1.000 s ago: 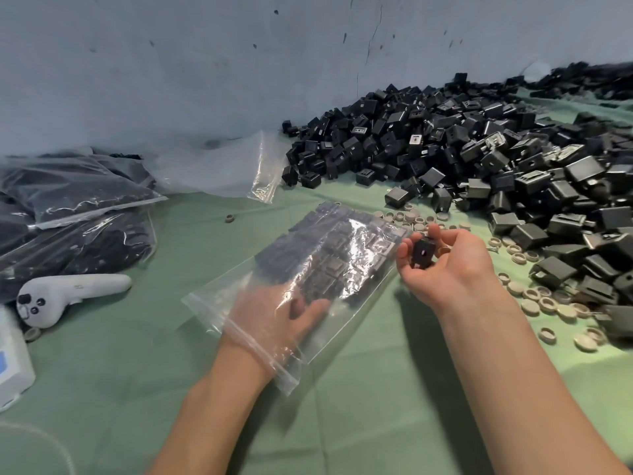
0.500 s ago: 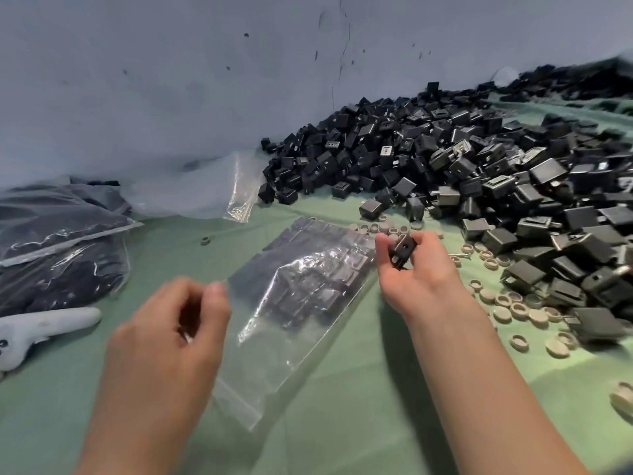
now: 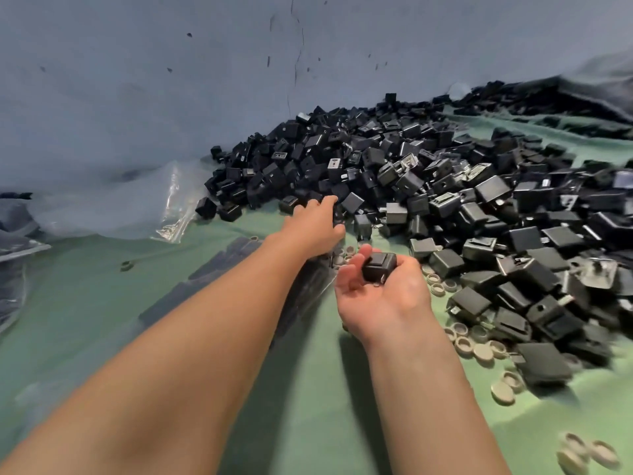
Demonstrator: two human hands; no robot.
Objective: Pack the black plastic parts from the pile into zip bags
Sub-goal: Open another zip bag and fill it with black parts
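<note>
A big pile of black plastic parts (image 3: 428,173) covers the green cloth from the middle to the right. My left hand (image 3: 315,224) stretches forward, fingers out, with its fingertips on parts at the pile's near edge. My right hand (image 3: 380,296) is palm up in front of the pile, its fingers curled round one black part (image 3: 378,267). The zip bag (image 3: 226,262), partly filled with black parts, lies flat on the cloth, and my left forearm hides much of it.
Empty clear bags (image 3: 137,207) lie heaped against the grey wall at back left. Filled bags (image 3: 13,255) sit at the far left edge. Several beige rings (image 3: 479,344) are scattered along the pile's near edge and at bottom right (image 3: 589,454).
My left hand came out of the zip bag, lifted, then reached forward to the pile's edge. The bag now lies loose on the cloth. My right hand still holds the same black part.
</note>
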